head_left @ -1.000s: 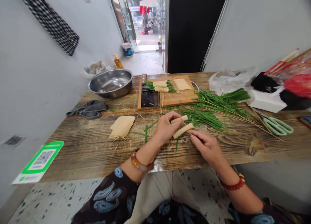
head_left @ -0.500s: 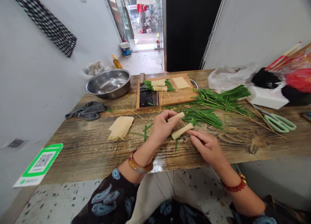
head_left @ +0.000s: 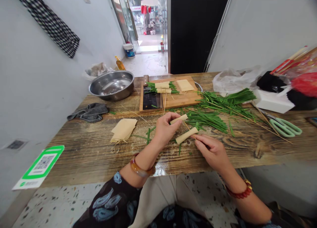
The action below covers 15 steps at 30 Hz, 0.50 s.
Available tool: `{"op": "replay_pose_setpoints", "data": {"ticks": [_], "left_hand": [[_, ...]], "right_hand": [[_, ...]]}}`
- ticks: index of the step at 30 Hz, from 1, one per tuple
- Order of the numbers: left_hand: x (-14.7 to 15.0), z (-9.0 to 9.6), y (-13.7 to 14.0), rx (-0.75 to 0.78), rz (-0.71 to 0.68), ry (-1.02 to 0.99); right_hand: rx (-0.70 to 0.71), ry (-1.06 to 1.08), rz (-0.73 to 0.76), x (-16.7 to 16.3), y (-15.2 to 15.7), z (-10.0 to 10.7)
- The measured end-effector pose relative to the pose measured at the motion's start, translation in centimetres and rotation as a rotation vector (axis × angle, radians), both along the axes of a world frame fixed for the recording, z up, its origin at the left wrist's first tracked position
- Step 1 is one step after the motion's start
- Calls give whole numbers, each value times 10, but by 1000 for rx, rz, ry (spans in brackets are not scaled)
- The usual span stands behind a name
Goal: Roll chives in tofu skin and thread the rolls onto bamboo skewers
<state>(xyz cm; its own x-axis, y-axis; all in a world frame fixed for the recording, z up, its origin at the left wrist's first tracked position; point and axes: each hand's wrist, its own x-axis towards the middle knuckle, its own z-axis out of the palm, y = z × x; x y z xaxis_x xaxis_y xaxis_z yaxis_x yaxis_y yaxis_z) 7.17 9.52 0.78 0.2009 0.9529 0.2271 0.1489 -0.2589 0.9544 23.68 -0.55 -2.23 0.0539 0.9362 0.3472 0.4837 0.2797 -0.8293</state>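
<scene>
Nearby, chives, scissors and tofu sheets flank both hands.

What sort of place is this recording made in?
Probably a small street-side food-prep spot: a rough wooden table holds a cutting board, loose chives and a steel bowl, and an open doorway shows the street.

One sign carries machine-readable content: a green-bordered white sticker on the grey wall at lower left shows a black QR code. Its small printed line below the code is too small to read. No other text is legible.
</scene>
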Motion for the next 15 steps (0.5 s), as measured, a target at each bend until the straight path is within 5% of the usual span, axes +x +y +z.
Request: {"op": "replay_pose_setpoints", "data": {"ticks": [15], "left_hand": [[2,7,-6,29,2,77]], "right_hand": [[-11,12,-12,-1,1,0]]}}
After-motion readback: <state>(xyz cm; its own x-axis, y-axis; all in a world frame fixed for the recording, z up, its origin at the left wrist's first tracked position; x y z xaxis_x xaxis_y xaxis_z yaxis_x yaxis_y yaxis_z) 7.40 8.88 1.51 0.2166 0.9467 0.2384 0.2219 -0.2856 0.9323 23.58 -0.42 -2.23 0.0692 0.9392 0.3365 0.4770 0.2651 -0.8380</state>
